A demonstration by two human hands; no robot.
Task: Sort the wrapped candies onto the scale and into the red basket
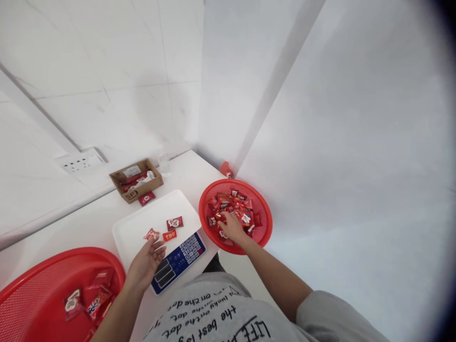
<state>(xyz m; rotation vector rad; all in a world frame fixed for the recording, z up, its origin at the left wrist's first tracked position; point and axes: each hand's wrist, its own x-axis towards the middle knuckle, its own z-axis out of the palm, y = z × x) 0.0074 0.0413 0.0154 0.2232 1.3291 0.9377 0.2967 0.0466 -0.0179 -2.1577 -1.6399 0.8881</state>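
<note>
My left hand (pixel 145 261) is closed in a pinch on a small red-and-white wrapped candy (pixel 152 234), just over the white pan (pixel 142 213) of a weighing scale. Two more wrapped packets lie on the pan beside it: a dark red one (pixel 175 223) and a smaller bright red one (pixel 169 235). My right hand (pixel 233 228) reaches into a round red basket (pixel 265 209) full of red candy packets (pixel 244 204). Its thumb and fingers are apart and touch the packets; I see nothing gripped between them.
The scale's blue keypad panel (pixel 180 262) faces me. A small cardboard box (pixel 146 183) of packets stands at the back, with a dark red packet (pixel 147 198) in front. A larger red basket (pixel 39 280) with several packets is at lower left. Walls border the white table (pixel 190 166).
</note>
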